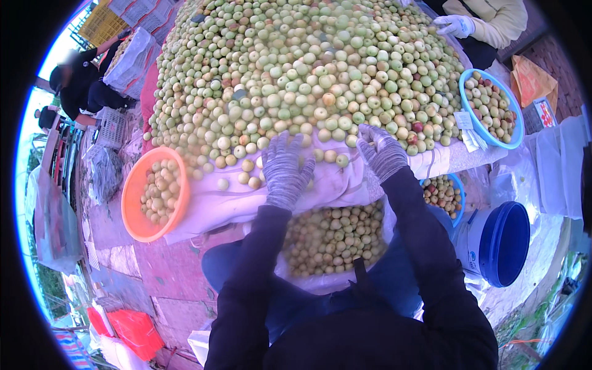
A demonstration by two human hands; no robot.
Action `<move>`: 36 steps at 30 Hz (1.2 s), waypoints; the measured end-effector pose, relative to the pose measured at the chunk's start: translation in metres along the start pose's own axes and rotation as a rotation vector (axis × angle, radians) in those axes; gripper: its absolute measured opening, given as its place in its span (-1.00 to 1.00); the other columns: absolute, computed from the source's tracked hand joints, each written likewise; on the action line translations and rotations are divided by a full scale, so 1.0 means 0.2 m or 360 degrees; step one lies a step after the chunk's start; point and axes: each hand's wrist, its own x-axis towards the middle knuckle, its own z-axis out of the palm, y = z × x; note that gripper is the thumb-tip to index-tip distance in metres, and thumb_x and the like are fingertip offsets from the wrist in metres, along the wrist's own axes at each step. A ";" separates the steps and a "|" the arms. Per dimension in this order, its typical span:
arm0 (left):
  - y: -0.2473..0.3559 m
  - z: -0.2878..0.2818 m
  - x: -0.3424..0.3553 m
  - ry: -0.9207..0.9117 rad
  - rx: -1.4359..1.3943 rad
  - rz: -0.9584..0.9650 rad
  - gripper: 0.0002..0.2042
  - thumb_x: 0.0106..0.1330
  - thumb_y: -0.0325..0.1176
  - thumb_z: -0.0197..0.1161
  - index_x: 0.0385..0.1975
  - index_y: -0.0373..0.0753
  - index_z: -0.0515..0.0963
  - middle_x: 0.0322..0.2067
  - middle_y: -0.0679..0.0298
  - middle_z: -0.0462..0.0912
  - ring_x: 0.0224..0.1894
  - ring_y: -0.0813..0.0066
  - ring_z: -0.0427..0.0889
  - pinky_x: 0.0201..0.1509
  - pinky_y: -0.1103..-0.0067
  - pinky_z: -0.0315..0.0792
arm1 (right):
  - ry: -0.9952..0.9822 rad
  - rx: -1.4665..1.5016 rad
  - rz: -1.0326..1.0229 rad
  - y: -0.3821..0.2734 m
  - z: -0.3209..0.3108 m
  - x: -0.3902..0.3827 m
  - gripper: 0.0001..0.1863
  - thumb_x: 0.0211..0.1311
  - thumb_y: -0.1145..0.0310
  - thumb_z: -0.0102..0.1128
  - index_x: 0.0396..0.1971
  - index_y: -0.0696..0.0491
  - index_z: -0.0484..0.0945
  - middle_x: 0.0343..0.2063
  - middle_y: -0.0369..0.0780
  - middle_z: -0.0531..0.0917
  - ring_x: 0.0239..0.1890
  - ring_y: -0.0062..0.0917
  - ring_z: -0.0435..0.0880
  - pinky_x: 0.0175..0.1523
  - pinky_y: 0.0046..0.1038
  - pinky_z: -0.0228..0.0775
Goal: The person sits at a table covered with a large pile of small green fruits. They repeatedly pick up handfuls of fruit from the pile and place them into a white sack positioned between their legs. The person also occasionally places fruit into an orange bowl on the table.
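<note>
A big heap of small round green-yellow fruits [290, 68], which look like jujubes, covers the cloth-draped table before me. At its near edge my left hand [287, 169], in a grey striped knit glove, reaches forward with fingers apart, next to a few loose fruits. My right hand [382, 151], gloved alike, is at the heap's edge to the right, its fingers loosely bent and apart. No fruit shows gripped in either hand. Between the hands a few fruits lie on the pale cloth [336, 182]. Below, between my knees, a lined container holds more fruits [336, 237].
An orange basin [128, 200] of fruits stands at the left, a blue basin [515, 132] of redder fruits at the right. Under the table's right edge sits another blue basin [459, 206], beside a blue-and-white bucket [509, 243]. Other people [487, 24] work at the far right and left.
</note>
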 end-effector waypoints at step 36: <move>-0.06 0.21 0.43 0.0336 -0.1209 -0.0392 -0.76 0.10 -0.55 0.14 -0.19 -0.29 0.49 -0.32 0.23 0.58 -0.24 0.55 0.53 -0.12 0.60 0.43 | 0.0192 0.1985 0.0670 0.04 0.07 0.07 -0.64 0.25 0.19 -0.06 0.01 -0.01 0.37 -0.23 -0.27 0.54 -0.33 -0.56 0.54 -0.27 -0.49 0.42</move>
